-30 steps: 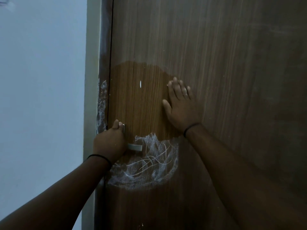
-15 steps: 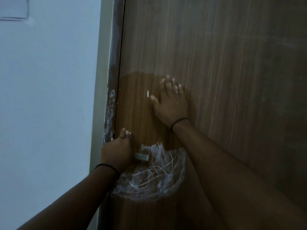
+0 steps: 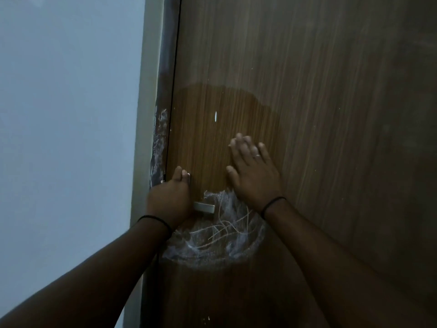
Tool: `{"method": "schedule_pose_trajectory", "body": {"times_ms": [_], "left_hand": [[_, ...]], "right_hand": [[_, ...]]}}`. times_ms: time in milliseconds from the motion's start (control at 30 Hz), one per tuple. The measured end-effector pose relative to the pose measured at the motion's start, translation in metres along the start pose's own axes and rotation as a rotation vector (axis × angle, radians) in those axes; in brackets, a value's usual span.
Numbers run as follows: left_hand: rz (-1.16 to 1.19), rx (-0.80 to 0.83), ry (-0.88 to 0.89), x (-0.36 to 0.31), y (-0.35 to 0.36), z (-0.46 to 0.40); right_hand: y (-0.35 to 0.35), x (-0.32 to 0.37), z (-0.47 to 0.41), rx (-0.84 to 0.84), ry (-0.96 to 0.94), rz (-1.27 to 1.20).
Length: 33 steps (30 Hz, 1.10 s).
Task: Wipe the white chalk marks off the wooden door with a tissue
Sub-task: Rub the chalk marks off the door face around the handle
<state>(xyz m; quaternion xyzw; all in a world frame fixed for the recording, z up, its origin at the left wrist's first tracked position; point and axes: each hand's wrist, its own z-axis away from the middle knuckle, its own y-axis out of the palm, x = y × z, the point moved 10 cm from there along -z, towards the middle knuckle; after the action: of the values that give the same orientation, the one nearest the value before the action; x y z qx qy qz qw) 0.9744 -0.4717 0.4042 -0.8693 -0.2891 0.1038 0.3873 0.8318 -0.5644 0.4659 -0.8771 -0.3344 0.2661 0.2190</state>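
- A person's right hand [image 3: 254, 172] lies flat against a wooden door [image 3: 319, 114], fingers straight and close together, thumb set apart to the left; a ring shows on one finger and a dark band circles the wrist.
- No tissue can be made out under that palm: whether the hand covers one cannot be told from this view.
- The left hand [image 3: 169, 197] grips the metal door handle [image 3: 204, 207] near the door's left edge, fingers curled round it, thumb pointing up; the handle's lever end juts out to the right of the knuckles. A dark band circles this wrist too.
- White chalk marks [image 3: 220, 237] cover a rounded patch of the door just below the handle and between the two wrists, a pale smear crossed by thin scratch-like lines. The heel of the right hand touches the patch's upper right rim.
- Above the chalk, a darker, glossier area of wood [image 3: 212, 138] spreads from the door's left edge up to a curved boundary; the right hand rests inside it, near its right side.
- A small white fleck [image 3: 215, 116] sits in that darker area, above and left of the right fingertips.
- More white smears [image 3: 159, 143] streak the dark door frame [image 3: 169, 55] just beyond the door's left edge, above the left hand.
- A pale blue-grey wall [image 3: 66, 114] fills the left of the view.
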Motion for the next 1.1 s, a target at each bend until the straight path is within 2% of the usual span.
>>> {"method": "schedule_pose_trajectory", "body": {"times_ms": [100,267,367,533,667,767,900,1000,1100], "left_hand": [[0.034,-0.005,-0.01,-0.001,-0.001,0.0],[0.024,0.002,0.002,0.002,-0.003,0.0],[0.012,-0.003,-0.005,0.002,-0.006,0.0],[0.043,-0.019,-0.009,0.002,-0.006,0.0],[0.05,-0.009,-0.013,0.003,-0.008,0.0],[0.035,0.002,-0.007,0.003,-0.01,0.001],[0.046,0.007,-0.01,0.001,-0.013,0.003],[0.063,0.008,-0.032,0.001,-0.014,0.003],[0.053,-0.001,-0.021,0.001,-0.014,0.003]], "right_hand": [[0.007,-0.015,0.021,0.002,0.084,-0.038],[0.046,0.023,0.062,0.098,-0.062,-0.031],[0.055,0.011,0.085,0.113,-0.063,0.005],[0.038,0.004,0.055,0.06,0.027,-0.023],[0.048,0.045,0.049,0.092,-0.077,-0.039],[0.059,0.048,0.074,0.14,-0.173,-0.019],[0.047,0.015,0.074,0.103,-0.133,0.036],[0.04,0.023,0.049,0.059,-0.112,0.014],[0.055,0.063,0.043,0.095,-0.284,0.008]]}}
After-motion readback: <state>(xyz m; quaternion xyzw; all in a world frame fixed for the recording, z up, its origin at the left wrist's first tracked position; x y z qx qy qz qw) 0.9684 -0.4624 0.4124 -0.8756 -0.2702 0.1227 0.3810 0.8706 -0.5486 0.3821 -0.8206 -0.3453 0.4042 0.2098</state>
